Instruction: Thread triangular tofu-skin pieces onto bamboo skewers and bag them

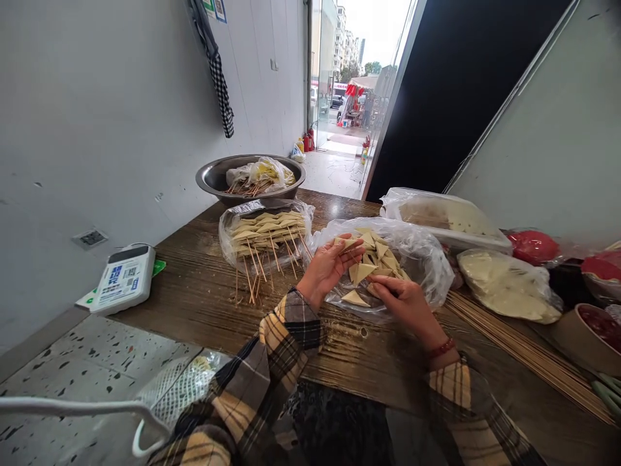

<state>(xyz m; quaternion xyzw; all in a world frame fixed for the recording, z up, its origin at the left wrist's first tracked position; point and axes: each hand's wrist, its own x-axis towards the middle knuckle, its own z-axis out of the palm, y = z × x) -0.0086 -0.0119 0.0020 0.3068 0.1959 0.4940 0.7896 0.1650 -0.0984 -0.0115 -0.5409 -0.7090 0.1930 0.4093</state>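
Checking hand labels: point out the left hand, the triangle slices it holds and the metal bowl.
left hand (328,266): head view, on the palm.
triangle slices (348,244): head view, on the flat face by the fingertips.
metal bowl (209,176): head view, on the left rim.

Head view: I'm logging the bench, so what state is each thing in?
Triangle bag: open.
Left hand: shut on a tan triangle.
Right hand: fingers inside it, grip unclear.
Skewered bag: open, sticks poking out.
Metal bowl: holds a bag of skewers.
Loose skewers: lying flat on the table.
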